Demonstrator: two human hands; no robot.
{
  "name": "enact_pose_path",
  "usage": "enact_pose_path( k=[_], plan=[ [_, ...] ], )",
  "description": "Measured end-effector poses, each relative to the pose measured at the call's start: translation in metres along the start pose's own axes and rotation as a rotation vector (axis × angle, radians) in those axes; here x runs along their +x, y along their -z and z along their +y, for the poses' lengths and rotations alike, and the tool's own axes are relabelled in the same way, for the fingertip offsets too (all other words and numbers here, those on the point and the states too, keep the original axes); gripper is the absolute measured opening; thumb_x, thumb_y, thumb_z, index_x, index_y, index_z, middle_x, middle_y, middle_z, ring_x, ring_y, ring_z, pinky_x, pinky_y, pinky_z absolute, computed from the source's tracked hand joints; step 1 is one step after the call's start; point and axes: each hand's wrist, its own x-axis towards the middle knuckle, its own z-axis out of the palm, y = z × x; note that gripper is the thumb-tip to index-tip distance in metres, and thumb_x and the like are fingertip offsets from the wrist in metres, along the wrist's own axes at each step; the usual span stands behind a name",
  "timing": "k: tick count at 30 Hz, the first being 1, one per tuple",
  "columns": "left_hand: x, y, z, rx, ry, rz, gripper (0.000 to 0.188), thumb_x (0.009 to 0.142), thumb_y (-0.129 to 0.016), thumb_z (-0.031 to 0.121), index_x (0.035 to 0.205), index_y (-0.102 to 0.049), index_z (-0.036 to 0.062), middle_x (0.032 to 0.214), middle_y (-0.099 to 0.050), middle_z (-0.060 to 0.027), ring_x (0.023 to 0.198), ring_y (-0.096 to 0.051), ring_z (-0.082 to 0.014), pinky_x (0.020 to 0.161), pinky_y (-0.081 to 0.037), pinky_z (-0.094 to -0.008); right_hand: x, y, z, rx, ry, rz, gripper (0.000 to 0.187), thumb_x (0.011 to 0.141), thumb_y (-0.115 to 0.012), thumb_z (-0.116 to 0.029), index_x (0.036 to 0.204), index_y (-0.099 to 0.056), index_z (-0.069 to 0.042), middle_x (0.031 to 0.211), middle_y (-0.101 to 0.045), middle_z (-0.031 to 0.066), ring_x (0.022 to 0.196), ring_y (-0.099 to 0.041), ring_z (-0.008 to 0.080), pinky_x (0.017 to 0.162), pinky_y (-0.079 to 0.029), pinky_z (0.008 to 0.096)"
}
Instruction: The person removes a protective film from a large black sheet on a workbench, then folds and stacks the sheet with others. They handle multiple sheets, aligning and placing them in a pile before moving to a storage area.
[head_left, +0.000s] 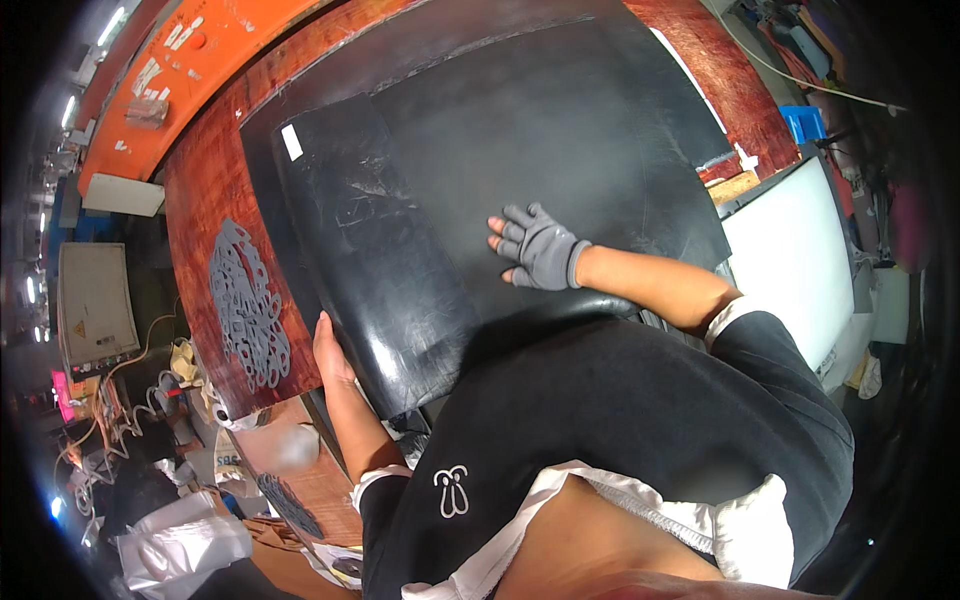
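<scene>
A wide, glossy black sheet (560,130), rubber-like, covers much of the table in front of me, and its near edge curves downward by my body. My right hand (543,250), in a grey glove with bare fingertips, lies flat on the sheet, fingers spread. At the near left edge, my bare left hand (333,355) holds the sheet's side; part of its fingers is hidden by the sheet. A small white label (292,142) sits on the sheet's far left part. Left of the sheet lies a pile of grey cut-out loops (245,305).
The red-brown wooden table (195,180) shows around the sheet. An orange machine panel (150,90) stands at the far left, with a grey control box (98,300) and loose cables nearer. A white panel (795,260) and a blue bin (803,124) are at the right.
</scene>
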Motion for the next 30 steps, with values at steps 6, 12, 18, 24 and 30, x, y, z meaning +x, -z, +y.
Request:
enact_pose_path(
  k=[6, 12, 18, 24, 30],
  plan=[
    [0.004, -0.003, -0.002, 0.188, -0.052, 0.125, 0.046, 0.092, -0.046, 0.034, 0.119, -0.050, -0.0029, 0.118, -0.054, -0.0097, 0.108, -0.050, -0.0187, 0.094, -0.036, -0.0296, -0.022, -0.015, -0.017, 0.152, 0.064, 0.107, 0.058, 0.085, -0.045, -0.047, 0.125, -0.048, -0.006, 0.136, -0.040, 0.0098, 0.124, -0.033, 0.0266, 0.098, -0.027, 0.0446],
    [-0.012, -0.020, 0.009, 0.430, -0.084, 0.086, 0.055, 0.085, -0.055, 0.048, 0.111, -0.054, 0.0003, 0.111, -0.057, -0.0078, 0.103, -0.051, -0.0178, 0.093, -0.036, -0.0318, -0.046, 0.005, 0.026, 0.514, 0.021, 0.426, 0.042, 0.074, -0.058, -0.037, 0.103, -0.061, -0.006, 0.105, -0.059, 0.0126, 0.101, -0.053, 0.0293, 0.087, -0.041, 0.0418],
    [-0.018, -0.026, 0.029, 0.323, 0.135, -0.056, 0.050, 0.082, -0.063, 0.038, 0.116, -0.053, 0.0026, 0.114, -0.057, -0.0098, 0.105, -0.052, -0.0211, 0.093, -0.038, -0.0341, -0.145, -0.001, 0.170, 0.211, -1.216, 0.482, 0.042, 0.072, -0.062, -0.036, 0.100, -0.057, -0.004, 0.103, -0.058, 0.0178, 0.100, -0.055, 0.0327, 0.085, -0.044, 0.0413],
    [-0.022, -0.034, 0.017, 0.529, -0.223, -0.031, 0.039, 0.077, -0.068, 0.018, 0.109, -0.056, -0.0011, 0.099, -0.063, -0.0081, 0.087, -0.058, -0.0162, 0.080, -0.044, -0.0292, -0.182, -0.005, 0.212, 1.137, -1.130, 0.410, 0.062, 0.074, -0.065, -0.044, 0.111, -0.057, 0.005, 0.106, -0.062, 0.0169, 0.096, -0.059, 0.0257, 0.084, -0.044, 0.0332],
    [-0.096, -0.069, 0.028, 0.869, -0.747, 0.132, 0.039, 0.072, -0.067, 0.028, 0.102, -0.059, 0.0043, 0.078, -0.063, -0.0164, 0.076, -0.061, -0.0331, 0.067, -0.047, -0.0400, -0.185, 0.056, 0.181, 1.045, -0.679, 0.479, 0.049, 0.080, -0.062, -0.032, 0.112, -0.056, 0.005, 0.103, -0.060, 0.0082, 0.094, -0.053, 0.0156, 0.083, -0.041, 0.0273]
  ],
)
